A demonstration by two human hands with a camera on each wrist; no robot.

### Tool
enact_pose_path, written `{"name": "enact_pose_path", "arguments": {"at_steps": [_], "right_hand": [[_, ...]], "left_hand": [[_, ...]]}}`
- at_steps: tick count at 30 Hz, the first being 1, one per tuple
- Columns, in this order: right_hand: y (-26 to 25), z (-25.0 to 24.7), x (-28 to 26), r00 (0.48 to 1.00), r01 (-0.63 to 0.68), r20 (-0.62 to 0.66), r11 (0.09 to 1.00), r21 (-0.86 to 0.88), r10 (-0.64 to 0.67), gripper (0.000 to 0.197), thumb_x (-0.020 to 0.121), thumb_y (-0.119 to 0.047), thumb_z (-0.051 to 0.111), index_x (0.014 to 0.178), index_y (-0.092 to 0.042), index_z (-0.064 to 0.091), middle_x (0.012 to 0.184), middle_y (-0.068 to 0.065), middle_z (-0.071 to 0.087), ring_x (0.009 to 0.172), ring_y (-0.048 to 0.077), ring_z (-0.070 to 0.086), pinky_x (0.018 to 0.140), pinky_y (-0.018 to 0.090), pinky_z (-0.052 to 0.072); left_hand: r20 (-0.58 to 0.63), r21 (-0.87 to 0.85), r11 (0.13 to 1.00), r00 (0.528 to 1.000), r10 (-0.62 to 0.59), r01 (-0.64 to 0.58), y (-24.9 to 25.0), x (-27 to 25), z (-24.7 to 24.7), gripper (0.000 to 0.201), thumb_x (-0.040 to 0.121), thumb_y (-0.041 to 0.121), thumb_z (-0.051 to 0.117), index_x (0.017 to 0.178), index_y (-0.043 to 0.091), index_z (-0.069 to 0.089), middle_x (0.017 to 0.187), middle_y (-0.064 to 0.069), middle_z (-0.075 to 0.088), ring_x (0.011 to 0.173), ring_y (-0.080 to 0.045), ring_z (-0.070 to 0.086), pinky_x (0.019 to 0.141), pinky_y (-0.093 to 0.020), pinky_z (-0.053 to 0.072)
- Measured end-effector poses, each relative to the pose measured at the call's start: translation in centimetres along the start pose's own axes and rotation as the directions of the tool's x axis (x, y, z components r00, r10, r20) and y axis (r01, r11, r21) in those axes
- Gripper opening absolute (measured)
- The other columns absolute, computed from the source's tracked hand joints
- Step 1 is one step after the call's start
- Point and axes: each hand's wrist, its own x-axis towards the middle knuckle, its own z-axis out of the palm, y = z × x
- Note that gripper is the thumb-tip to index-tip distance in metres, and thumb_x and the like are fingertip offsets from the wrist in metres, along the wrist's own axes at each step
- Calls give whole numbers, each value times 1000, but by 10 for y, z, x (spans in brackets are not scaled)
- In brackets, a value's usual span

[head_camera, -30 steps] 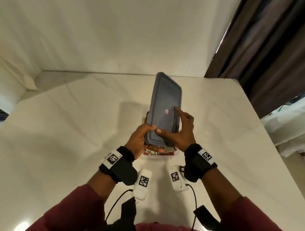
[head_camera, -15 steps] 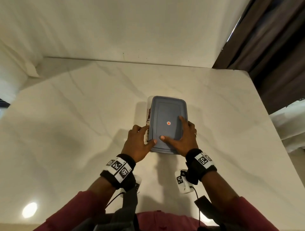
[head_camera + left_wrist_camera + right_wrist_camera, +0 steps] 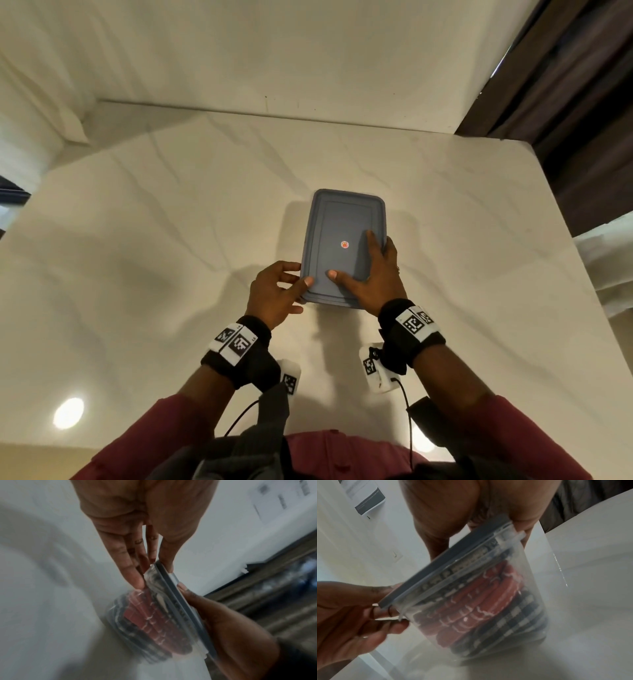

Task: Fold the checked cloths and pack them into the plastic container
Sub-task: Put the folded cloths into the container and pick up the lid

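White marble-look table (image 3: 144, 260) with grey veins, pale wall behind, dark curtain (image 3: 575, 85) at right. Clear plastic container (image 3: 518, 574) stands on table centre, grey rectangular lid (image 3: 342, 222) on top.

Head view: only lid visible, small round red-white sticker (image 3: 344, 244) mid-lid, print unreadable.

Wrist views: folded checked cloths (image 3: 481, 601), red and dark blue, stacked inside container.

Left hand (image 3: 274, 294): thumb on lid's near corner, fingers against container side, pinching rim. Right hand (image 3: 373, 277): fingers spread flat on lid, thumb too.
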Motion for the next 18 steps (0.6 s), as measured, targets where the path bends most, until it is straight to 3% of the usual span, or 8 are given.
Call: {"name": "enact_pose_path", "arguments": {"at_steps": [3, 7, 9, 11, 13, 15, 16, 18], "right_hand": [[5, -6, 2, 1000, 4, 15, 999, 38, -5, 108, 69, -63, 70, 151, -37, 4, 155, 4, 12, 143, 29, 20, 113, 40, 27], [11, -7, 3, 999, 10, 43, 1000, 20, -11, 107, 70, -66, 68, 150, -40, 2, 155, 5, 15, 142, 29, 23, 111, 41, 29], [15, -6, 1, 998, 40, 52, 998, 53, -43, 97, 77, -63, 63, 150, -41, 3, 155, 4, 14, 142, 29, 23, 112, 42, 30], [22, -7, -1, 994, 108, 18, 982, 156, -112, 83, 88, -52, 58, 151, -37, 5, 154, 5, 21, 139, 25, 30, 110, 36, 33], [32, -12, -8, 996, 87, -55, 934, 346, -73, 77, 88, -44, 61, 149, -31, 16, 143, 5, 41, 120, 20, 52, 97, 32, 47], [41, -19, -20, 994, -55, -61, 903, 425, 89, 66, 78, -50, 70, 130, -19, 43, 113, 10, 62, 82, 22, 67, 71, 34, 57], [44, -20, -25, 989, -133, -4, 894, 429, 149, 64, 72, -56, 71, 112, -11, 53, 96, 14, 66, 67, 25, 67, 62, 37, 57], [50, -21, -32, 971, -233, 152, 860, 453, 184, 67, 70, -61, 69, 88, 3, 60, 74, 18, 66, 56, 30, 64, 57, 39, 54]], "left_hand": [[58, -88, 987, 990, -128, 133, -1, 4, -1, 38, 76, 24, 79, 103, 6, 59, 84, -16, 67, 66, -28, 69, 64, -46, 60], [72, -63, 990, 990, -123, 128, 2, 5, 1, 37, 77, 24, 78, 100, 3, 58, 82, -15, 68, 65, -26, 69, 64, -46, 60], [93, -59, 988, 986, -135, 141, 3, 8, 1, 35, 79, 23, 76, 98, 2, 56, 82, -16, 67, 63, -24, 68, 64, -45, 60], [114, -62, 988, 984, -137, 145, 5, 9, 0, 31, 81, 22, 73, 96, 4, 53, 83, -16, 66, 60, -21, 67, 60, -42, 60], [99, -40, 992, 989, -113, 117, 6, 10, 0, 29, 83, 21, 71, 95, 5, 51, 86, -13, 63, 59, -20, 65, 55, -37, 58], [76, -17, 995, 993, -95, 96, 5, 8, 2, 27, 84, 21, 70, 95, 6, 50, 87, -10, 61, 60, -19, 63, 51, -34, 57], [68, 3, 996, 994, -90, 90, 5, 8, 4, 26, 85, 21, 69, 95, 7, 50, 87, -8, 60, 60, -19, 62, 50, -31, 57], [61, 59, 995, 995, -84, 80, 2, 9, 6, 25, 86, 24, 68, 95, 9, 49, 86, -5, 60, 61, -17, 62, 48, -28, 54]]}}
